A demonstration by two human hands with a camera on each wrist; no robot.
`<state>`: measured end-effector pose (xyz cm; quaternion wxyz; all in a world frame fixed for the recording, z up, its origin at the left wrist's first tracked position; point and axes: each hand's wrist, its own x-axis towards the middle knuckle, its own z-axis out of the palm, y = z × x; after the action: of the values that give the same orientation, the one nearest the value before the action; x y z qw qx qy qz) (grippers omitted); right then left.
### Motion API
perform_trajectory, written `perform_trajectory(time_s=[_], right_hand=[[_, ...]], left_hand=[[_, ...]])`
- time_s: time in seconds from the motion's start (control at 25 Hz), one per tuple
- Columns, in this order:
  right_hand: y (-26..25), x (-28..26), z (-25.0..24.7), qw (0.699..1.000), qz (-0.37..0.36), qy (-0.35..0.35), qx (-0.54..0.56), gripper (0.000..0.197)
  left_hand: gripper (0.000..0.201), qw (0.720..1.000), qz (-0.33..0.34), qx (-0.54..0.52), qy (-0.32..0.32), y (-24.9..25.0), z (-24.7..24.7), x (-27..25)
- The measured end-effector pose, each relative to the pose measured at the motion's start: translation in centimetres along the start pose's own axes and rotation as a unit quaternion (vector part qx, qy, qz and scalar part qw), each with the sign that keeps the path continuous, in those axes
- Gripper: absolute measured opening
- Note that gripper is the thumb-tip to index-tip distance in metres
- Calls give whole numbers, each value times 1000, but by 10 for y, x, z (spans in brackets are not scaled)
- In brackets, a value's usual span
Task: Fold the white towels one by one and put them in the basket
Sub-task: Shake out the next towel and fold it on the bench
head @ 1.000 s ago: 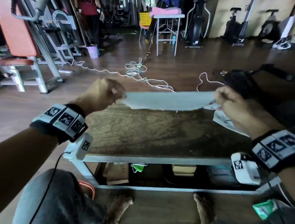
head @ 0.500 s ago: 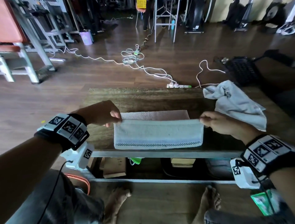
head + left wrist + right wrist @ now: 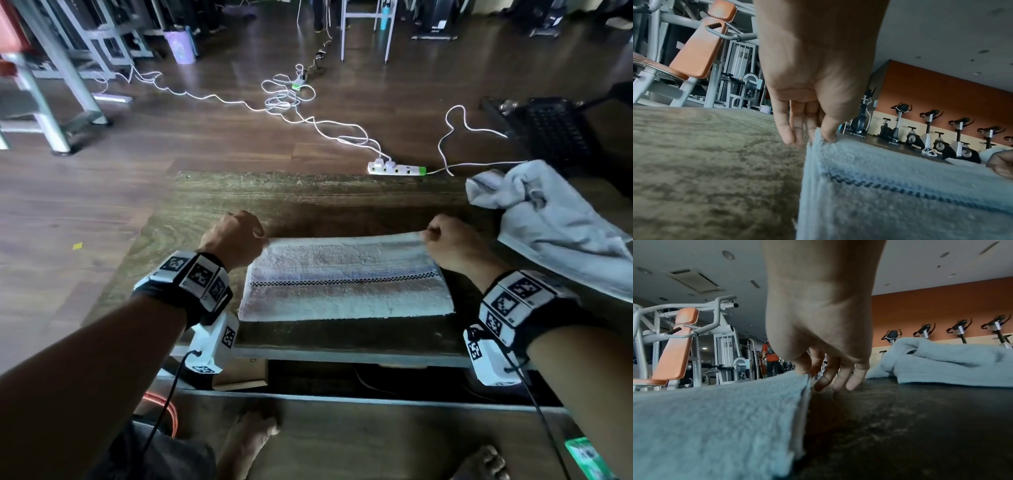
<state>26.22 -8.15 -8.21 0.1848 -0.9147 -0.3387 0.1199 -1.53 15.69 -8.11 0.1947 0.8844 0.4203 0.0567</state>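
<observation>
A white towel (image 3: 346,284) with a dark checked stripe lies folded on the wooden table (image 3: 308,195), near its front edge. My left hand (image 3: 239,236) pinches the towel's far left corner (image 3: 818,138) between thumb and fingers. My right hand (image 3: 448,240) pinches the far right corner (image 3: 803,378) the same way, its other fingers touching the table. Both far corners are lifted slightly off the layer below. A second white towel (image 3: 548,222) lies crumpled at the table's right end (image 3: 941,361). No basket shows in any view.
White cables and a power strip (image 3: 395,168) lie on the wooden floor beyond the table. A black crate-like object (image 3: 555,130) sits at the far right. Gym machines (image 3: 51,68) stand at the far left. A shelf under the table holds boxes. My bare feet (image 3: 253,431) rest below.
The towel came down from being held stretched in the air and was folded on the table. Both hands have moved from its middle fold line to its far edge, still pinching the corners.
</observation>
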Motion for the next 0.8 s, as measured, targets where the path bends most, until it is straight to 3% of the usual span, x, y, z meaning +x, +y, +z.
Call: perform_trajectory(time_s=[0.32, 0.56, 0.68, 0.8], right_hand=[[3, -2, 15, 998, -32, 45, -39, 17], [10, -3, 17, 995, -80, 51, 2, 14], [8, -5, 12, 997, -67, 43, 4, 4], [2, -4, 7, 998, -51, 32, -16, 15]], left_hand=[[12, 1000, 3, -18, 26, -4, -2, 2], [12, 998, 6, -25, 51, -7, -1, -1], [21, 999, 15, 18, 25, -7, -1, 1], [25, 998, 15, 58, -12, -7, -1, 3]])
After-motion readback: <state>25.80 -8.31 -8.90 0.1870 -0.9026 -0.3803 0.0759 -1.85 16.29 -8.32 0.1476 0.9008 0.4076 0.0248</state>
